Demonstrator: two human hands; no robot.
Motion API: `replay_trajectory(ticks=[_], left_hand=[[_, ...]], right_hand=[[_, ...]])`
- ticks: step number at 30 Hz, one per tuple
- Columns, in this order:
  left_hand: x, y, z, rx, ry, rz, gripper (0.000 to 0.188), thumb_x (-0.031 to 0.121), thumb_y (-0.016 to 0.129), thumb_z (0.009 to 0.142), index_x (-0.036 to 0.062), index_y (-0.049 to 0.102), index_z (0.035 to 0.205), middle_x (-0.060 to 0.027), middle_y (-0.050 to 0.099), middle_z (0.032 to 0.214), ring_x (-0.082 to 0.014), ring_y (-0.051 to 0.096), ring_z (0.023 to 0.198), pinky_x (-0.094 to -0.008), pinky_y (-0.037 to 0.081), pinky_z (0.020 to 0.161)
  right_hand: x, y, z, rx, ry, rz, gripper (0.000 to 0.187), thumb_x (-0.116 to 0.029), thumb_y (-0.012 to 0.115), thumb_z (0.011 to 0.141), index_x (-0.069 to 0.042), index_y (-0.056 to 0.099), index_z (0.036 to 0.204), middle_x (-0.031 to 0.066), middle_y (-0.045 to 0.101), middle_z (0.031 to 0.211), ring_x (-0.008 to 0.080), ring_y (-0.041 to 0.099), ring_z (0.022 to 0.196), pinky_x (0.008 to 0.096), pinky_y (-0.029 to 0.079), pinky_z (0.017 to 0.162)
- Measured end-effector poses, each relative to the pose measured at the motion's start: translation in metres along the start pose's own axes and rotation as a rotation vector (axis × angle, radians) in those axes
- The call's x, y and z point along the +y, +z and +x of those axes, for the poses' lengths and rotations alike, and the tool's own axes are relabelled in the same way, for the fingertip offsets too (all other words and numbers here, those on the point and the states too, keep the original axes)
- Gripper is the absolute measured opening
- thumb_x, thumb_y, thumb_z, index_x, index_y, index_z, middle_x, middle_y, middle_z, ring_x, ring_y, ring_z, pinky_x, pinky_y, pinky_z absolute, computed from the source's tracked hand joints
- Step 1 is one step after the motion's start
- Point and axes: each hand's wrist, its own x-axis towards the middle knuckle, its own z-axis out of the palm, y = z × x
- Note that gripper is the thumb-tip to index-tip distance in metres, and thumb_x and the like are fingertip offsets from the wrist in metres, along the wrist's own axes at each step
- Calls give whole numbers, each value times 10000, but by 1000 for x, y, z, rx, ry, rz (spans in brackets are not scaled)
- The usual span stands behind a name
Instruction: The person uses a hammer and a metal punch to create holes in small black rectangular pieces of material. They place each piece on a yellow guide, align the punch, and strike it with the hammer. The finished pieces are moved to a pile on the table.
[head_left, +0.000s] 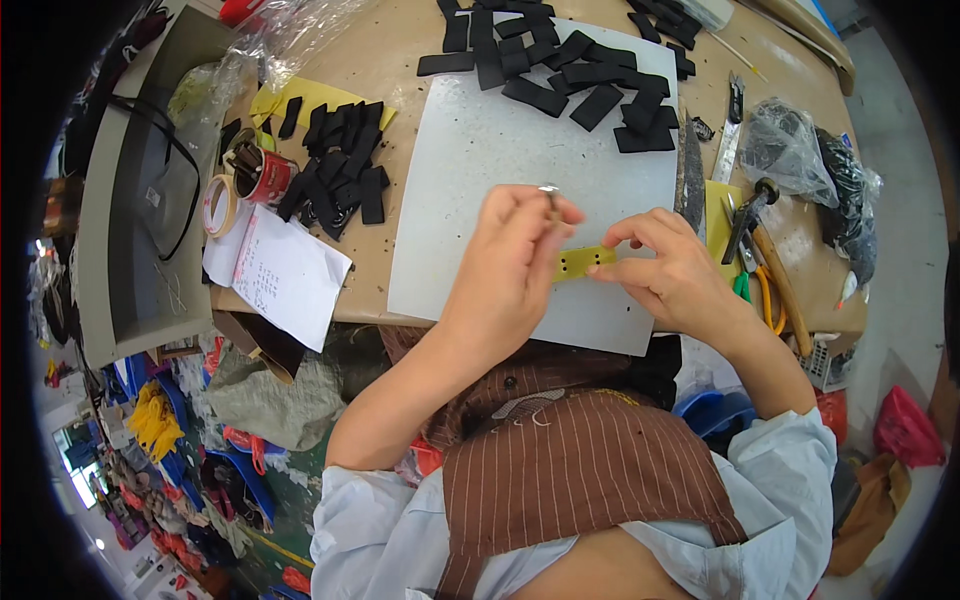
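Over the white board [450, 220] my right hand [675, 268] pinches the right end of a short yellow strip with small dark holes [574, 263] between thumb and fingers. My left hand [505, 265] is closed just left of it, covering the strip's left end. Between its raised fingertips sits a thin thing with a shiny tip [548, 188]; its kind cannot be made out. Whether the left fingers also touch the strip is hidden. Many flat black fabric pieces [597, 107] lie piled along the board's far edge.
More black pieces [345, 160] lie left, by a red can [262, 175], a tape roll [219, 205] and written paper [285, 275]. At right are a cutter knife [731, 130], a hammer [780, 265], orange-handled scissors [770, 300] and plastic bags [785, 150].
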Motion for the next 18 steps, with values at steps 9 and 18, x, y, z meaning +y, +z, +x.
replay_trajectory(ticks=[9, 18], left_hand=[[-24, 23, -2, -106, -83, -10, 51, 6, 601, 931, -43, 595, 923, -73, 649, 959, -138, 679, 814, -258, 591, 657], [-24, 24, -3, -86, 19, 48, 57, 34, 615, 931, -22, 611, 941, -88, 669, 912, -144, 679, 777, -279, 575, 643]], right_hand=[[-5, -8, -25, 124, 165, -11, 332, -30, 693, 759, -104, 700, 1082, 125, 609, 1145, 315, 568, 1059, 398, 460, 907], [80, -57, -167, 205, 786, -396, 213, -184, 591, 944, -1, 603, 1051, 167, 631, 932, 366, 591, 857, 421, 469, 768]])
